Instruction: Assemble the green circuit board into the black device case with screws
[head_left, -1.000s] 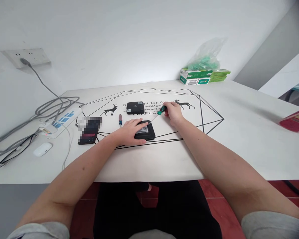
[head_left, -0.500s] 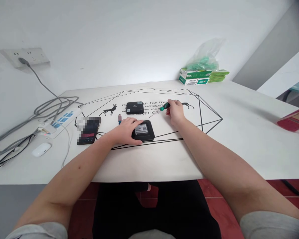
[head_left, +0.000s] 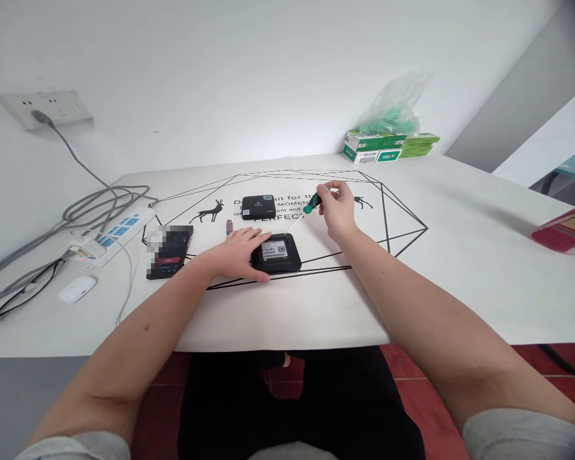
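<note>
A black square device with a white label lies flat on the printed mat. My left hand rests on its left side, fingers apart, thumb along the near edge. My right hand is closed on a green and black screwdriver, which slants down to the left. Its thin tip is at the device's far edge; whether it touches cannot be told. Behind lies a second black square piece with small stickers. Another small screwdriver stands out beyond my left fingers, partly hidden by them.
On the left are a phone, a white power strip with grey cables, a white earphone case and glasses. Green boxes with a plastic bag stand at the back right, a red package at the far right.
The screwdriver in my right hand has tilted more steeply, its tip now nearer the device. The labelled device has turned slightly and shows more of its right side.
</note>
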`<state>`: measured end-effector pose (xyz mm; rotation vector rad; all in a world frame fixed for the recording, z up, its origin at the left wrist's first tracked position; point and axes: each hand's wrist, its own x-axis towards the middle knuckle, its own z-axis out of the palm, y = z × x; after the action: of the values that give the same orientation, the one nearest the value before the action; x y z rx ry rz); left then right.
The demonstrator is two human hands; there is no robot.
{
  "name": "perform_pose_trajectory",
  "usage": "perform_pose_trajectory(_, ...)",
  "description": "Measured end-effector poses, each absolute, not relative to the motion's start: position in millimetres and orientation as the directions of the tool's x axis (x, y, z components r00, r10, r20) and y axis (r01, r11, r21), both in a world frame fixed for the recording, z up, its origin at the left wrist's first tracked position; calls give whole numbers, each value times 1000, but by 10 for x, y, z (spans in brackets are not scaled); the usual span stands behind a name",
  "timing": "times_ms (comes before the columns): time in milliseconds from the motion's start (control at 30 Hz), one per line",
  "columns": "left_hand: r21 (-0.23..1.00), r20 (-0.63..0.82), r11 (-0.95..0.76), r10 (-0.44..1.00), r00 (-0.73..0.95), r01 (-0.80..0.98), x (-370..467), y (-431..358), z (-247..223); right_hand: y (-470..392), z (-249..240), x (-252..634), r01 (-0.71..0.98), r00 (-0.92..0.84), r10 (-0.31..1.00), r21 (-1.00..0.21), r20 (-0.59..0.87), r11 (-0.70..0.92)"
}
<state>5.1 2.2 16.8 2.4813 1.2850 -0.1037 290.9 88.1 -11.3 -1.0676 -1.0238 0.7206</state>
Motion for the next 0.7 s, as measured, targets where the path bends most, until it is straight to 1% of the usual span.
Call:
perform_pose_trajectory(100, 270, -269, -503, 780, 566, 821, 33, 24, 195, 844, -85, 2927, 162, 334, 772, -840, 540, 518)
perform_pose_trajectory(167, 273, -269, -498, 782, 562, 823, 41, 18, 197, 804, -51, 2929, 249, 308, 706, -770, 638, 587)
perform_pose_trajectory(233, 274, -266, -496, 784, 561, 824, 54, 11, 191, 746, -5, 2914, 303, 278, 660, -715, 698, 630)
perform_pose_trajectory(333, 283, -259, -497, 784, 564, 820, 70, 1, 184, 640, 65, 2864, 365, 235, 613, -653, 754, 664)
perform_pose_trajectory(433, 319, -201, -523, 778, 595, 791, 84, -9, 176, 552, 111, 2812, 422, 163, 590, -597, 791, 683)
perform_pose_trajectory(533, 347, -135, -557, 766, 628, 754, 105, -16, 155, 500, 134, 2780, 441, 97, 570, -548, 816, 711)
perform_pose_trajectory(700, 338, -75, -613, 739, 670, 714, 147, -10, 91, 451, 172, 2757, 474, 52, 511, -472, 858, 743)
